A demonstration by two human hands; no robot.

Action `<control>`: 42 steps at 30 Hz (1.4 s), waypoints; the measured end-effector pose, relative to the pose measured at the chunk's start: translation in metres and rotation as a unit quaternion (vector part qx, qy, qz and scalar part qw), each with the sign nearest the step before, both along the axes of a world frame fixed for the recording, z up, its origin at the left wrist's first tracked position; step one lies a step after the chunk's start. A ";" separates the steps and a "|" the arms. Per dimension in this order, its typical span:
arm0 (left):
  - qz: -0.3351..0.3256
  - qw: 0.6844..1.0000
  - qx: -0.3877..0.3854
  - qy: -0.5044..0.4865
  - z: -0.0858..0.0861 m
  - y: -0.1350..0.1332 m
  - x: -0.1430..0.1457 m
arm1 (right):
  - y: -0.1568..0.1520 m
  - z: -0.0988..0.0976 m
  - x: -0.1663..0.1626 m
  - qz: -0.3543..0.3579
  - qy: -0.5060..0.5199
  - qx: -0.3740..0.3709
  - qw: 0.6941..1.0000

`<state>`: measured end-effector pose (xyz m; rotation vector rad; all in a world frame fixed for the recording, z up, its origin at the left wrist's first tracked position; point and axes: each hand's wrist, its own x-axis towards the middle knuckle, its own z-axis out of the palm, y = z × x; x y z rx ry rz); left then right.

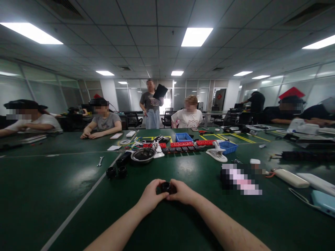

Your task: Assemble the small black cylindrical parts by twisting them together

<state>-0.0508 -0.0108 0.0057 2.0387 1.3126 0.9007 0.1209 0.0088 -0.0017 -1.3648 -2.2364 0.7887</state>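
Note:
Both hands meet around a small black round part (166,187) with a ring-shaped top, low over the green table. My left hand (152,196) grips its left side, fingers curled and thumb in front. From the other side my right hand (183,192) closes on it, the two thumb tips nearly touching. Its underside is hidden by the hands. Two similar black round parts, one (111,172) beside the other (122,171), stand farther off to the left. What kind of part these are I cannot make out.
Ahead lie a round metal-rimmed pan (142,156), red strips (181,144), a blue tray (183,137) and a white clamp-like stand (217,152). A wrench (100,161) rests at left. Power-bank-like blocks (291,177) lie at right. Several people sit around the table; one person stands beyond (151,104).

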 end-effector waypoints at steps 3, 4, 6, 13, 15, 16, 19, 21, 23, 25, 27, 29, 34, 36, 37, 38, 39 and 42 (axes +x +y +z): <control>0.050 0.998 0.016 0.017 -0.004 -0.001 0.005 | -0.009 0.001 -0.012 -0.076 -0.081 0.076 0.991; 0.062 0.998 0.018 0.021 -0.005 -0.001 0.006 | -0.012 0.001 -0.016 -0.099 -0.116 0.110 0.982; 0.070 0.997 0.019 0.022 -0.006 -0.001 0.006 | -0.017 0.003 -0.021 -0.119 -0.160 0.159 0.967; -0.017 1.000 0.003 0.002 -0.001 0.001 -0.002 | -0.007 0.009 -0.002 0.010 -0.053 0.053 0.997; -0.035 0.999 -0.008 -0.002 0.002 0.000 -0.004 | -0.002 0.010 0.005 0.049 -0.009 -0.015 0.999; -0.040 0.999 -0.012 -0.003 0.003 0.000 -0.005 | 0.000 0.011 0.008 0.059 0.005 -0.039 0.998; -0.048 0.999 -0.012 -0.001 0.005 -0.002 -0.004 | 0.003 0.010 0.011 0.046 0.009 -0.053 0.998; -0.040 0.999 -0.008 0.004 0.005 -0.003 -0.002 | 0.001 0.009 0.008 0.029 0.004 -0.045 0.999; -0.009 1.000 -0.004 0.012 0.002 -0.003 0.001 | -0.004 0.008 0.003 0.003 -0.012 -0.023 1.000; 0.037 0.999 0.004 0.021 -0.001 -0.003 0.004 | -0.009 0.007 -0.005 -0.038 -0.060 0.034 0.997; 0.072 0.997 0.010 0.027 -0.004 -0.003 0.006 | -0.015 0.008 -0.014 -0.077 -0.129 0.104 0.983; 0.080 0.996 0.012 0.030 -0.005 -0.003 0.006 | -0.019 0.009 -0.019 -0.095 -0.181 0.142 0.968; 0.029 0.999 0.010 0.018 -0.003 -0.001 0.001 | -0.018 0.012 -0.012 -0.067 -0.163 0.129 0.976; -0.001 1.000 0.008 0.008 -0.001 -0.001 -0.002 | -0.012 0.012 -0.004 -0.018 -0.113 0.101 0.988; -0.012 1.000 0.003 0.003 -0.001 0.000 -0.003 | -0.009 0.012 0.000 0.006 -0.085 0.078 0.993; -0.021 1.000 -0.002 0.000 0.000 0.000 -0.004 | -0.006 0.011 0.004 0.027 -0.060 0.051 0.997; -0.027 1.000 -0.006 -0.002 0.000 0.000 -0.005 | -0.002 0.010 0.006 0.043 -0.039 0.026 0.998; -0.030 0.999 -0.008 -0.003 0.001 0.001 -0.007 | 0.005 0.006 0.011 0.061 -0.009 -0.018 0.998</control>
